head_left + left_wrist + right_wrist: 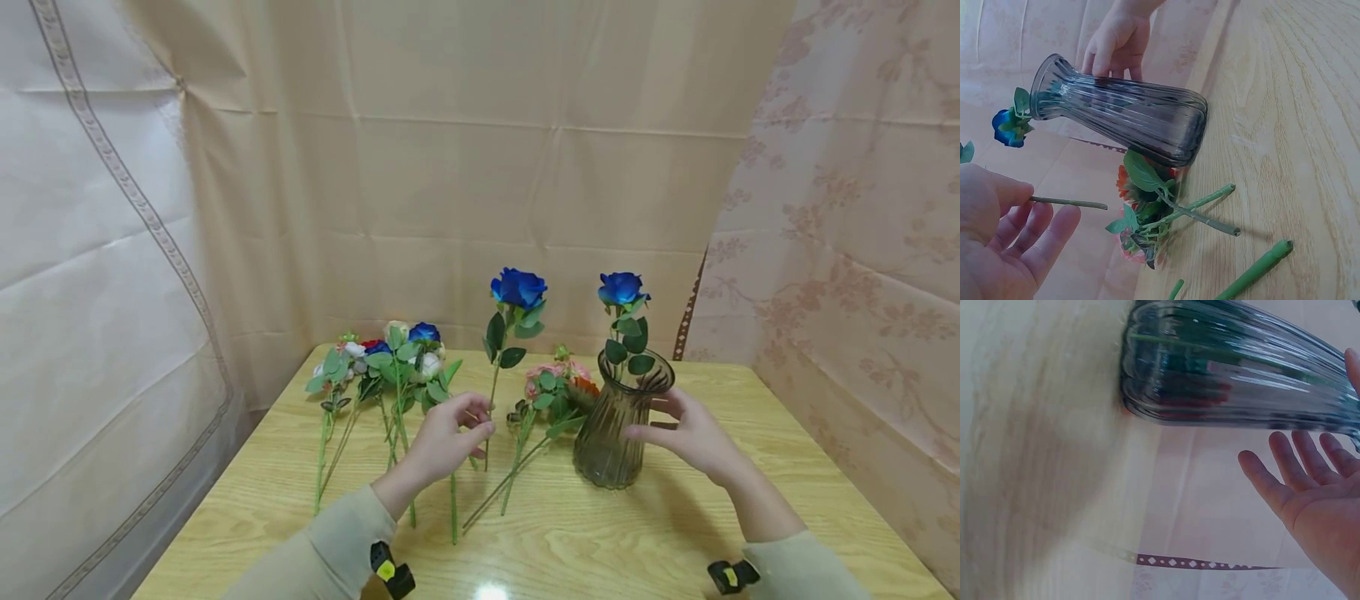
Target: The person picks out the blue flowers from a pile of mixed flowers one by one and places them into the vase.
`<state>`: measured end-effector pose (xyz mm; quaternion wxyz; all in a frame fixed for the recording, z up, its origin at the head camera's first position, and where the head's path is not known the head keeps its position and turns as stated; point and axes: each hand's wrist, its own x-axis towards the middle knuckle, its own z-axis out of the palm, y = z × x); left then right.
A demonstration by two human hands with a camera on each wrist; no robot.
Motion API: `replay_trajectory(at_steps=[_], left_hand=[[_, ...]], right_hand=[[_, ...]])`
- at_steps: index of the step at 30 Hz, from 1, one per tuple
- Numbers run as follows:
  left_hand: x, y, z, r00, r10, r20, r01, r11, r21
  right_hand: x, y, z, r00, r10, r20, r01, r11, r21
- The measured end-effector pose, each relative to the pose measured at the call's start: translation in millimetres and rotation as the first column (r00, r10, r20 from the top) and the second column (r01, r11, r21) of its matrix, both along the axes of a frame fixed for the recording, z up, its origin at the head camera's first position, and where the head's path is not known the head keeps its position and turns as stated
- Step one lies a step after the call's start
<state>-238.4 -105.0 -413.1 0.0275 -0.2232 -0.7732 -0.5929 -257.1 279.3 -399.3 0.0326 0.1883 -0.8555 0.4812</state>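
My left hand (448, 433) pinches the stem of a blue rose (519, 287) between thumb and fingers, holding it upright above the table. In the left wrist view the cut end of that stem (1072, 202) sticks out past the fingertips. Another blue rose (621, 288) stands in a ribbed, smoky glass vase (609, 442), its bloom above the rim. At the vase's right side is my right hand (693, 437), thumb in front of the glass. The right wrist view shows its fingers (1294, 462) fairly straight beside the glass; whether they touch it is hard to tell.
Several artificial flowers (397, 358), white, red and blue, lie on the left of the wooden table (525, 567), stems toward me. Pink and orange flowers (551, 383) lie just left of the vase. A beige curtain (450, 183) hangs behind.
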Motion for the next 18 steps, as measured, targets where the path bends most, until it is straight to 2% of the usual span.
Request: replay_trajectory(at_steps=[9, 18], left_hand=[[0.4, -0.3, -2.3, 1.0, 0.006, 0.014, -0.006, 1.0, -0.001], [-1.1, -0.6, -3.8, 1.0, 0.016, -0.01, -0.016, 1.0, -0.013]], right_hand=[[9.5, 12, 22.5, 0.992, -0.018, -0.125, 0.016, 1.0, -0.018], [21.1, 17, 48.1, 0.951, -0.027, -0.306, 0.005, 0.997, -0.074]])
